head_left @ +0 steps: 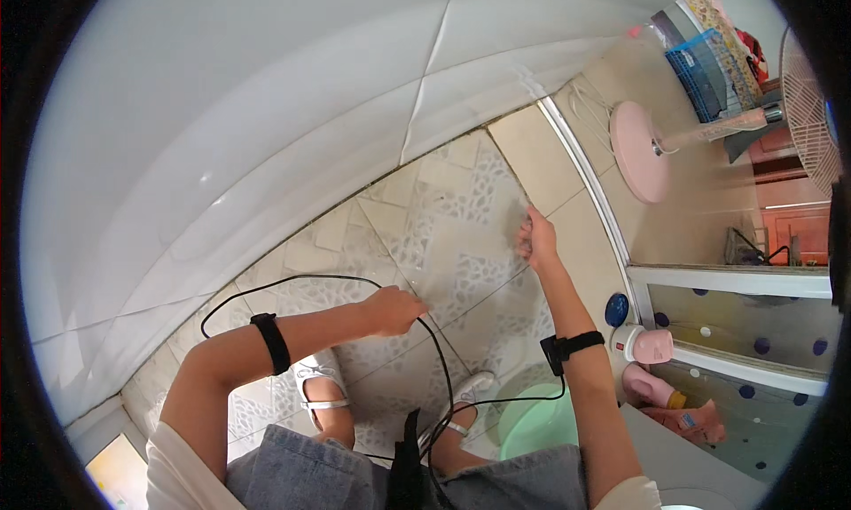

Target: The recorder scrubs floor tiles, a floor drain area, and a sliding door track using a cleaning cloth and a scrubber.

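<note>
My left hand is closed around a thin black cable, which loops out to the left and runs back down to my lap. To the right and farther forward, my right hand is raised over the tiled floor with its fingers curled; whether anything is in it cannot be told. Each forearm wears a black strap, and a cable also runs from the box on the right one. Below are my silver shoes and a denim garment.
A white tiled wall rises ahead. A mint-green basin stands beside my right leg. At the right are a metal door track, a pink pedestal fan, a blue lid, several bottles and a blue basket.
</note>
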Action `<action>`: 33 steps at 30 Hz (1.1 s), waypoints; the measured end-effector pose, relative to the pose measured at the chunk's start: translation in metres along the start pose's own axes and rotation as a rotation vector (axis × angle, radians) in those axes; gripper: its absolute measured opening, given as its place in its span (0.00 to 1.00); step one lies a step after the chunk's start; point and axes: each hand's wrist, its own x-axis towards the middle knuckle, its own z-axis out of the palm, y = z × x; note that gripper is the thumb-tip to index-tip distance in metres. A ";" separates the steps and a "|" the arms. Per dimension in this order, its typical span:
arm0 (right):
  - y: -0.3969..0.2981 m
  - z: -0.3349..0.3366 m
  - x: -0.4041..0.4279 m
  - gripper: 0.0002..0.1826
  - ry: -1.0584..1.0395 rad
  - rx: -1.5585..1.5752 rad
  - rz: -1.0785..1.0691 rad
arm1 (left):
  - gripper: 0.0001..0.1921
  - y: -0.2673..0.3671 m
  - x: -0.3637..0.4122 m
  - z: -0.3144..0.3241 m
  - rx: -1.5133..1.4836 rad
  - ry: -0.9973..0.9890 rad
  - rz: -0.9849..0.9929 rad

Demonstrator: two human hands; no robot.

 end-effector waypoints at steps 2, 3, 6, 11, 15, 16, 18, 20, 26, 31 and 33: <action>0.011 -0.015 0.009 0.18 0.011 -0.041 -0.040 | 0.13 0.002 0.008 -0.001 0.062 -0.016 0.002; 0.018 -0.016 0.008 0.16 0.011 -0.077 -0.080 | 0.13 0.001 0.007 -0.002 0.061 -0.027 0.000; 0.037 -0.027 0.000 0.16 0.068 -0.099 -0.098 | 0.13 0.000 0.005 -0.004 -0.008 -0.027 -0.025; 0.039 -0.079 0.000 0.18 0.343 -0.088 -0.128 | 0.12 0.002 0.003 -0.009 -0.082 -0.006 -0.036; 0.023 -0.161 0.022 0.17 0.395 0.156 -0.408 | 0.11 -0.001 0.005 -0.005 -0.066 -0.030 -0.037; 0.017 -0.173 0.015 0.14 0.284 0.213 -0.382 | 0.11 -0.003 0.002 -0.003 -0.064 -0.006 -0.032; 0.008 -0.192 0.012 0.10 0.312 0.325 -0.346 | 0.10 -0.006 0.001 0.000 -0.064 0.017 -0.014; 0.005 -0.213 0.013 0.11 0.332 0.224 -0.366 | 0.10 -0.005 0.002 0.000 -0.063 0.022 -0.017; 0.004 -0.218 0.013 0.11 0.626 0.010 -0.410 | 0.10 -0.005 -0.008 -0.005 -0.080 0.017 -0.058; 0.041 -0.253 -0.002 0.15 1.024 -0.662 -0.711 | 0.10 -0.011 -0.013 -0.002 -0.114 0.043 -0.048; 0.061 -0.232 -0.028 0.12 1.184 -1.141 -0.660 | 0.10 -0.013 -0.023 -0.002 -0.123 0.051 -0.075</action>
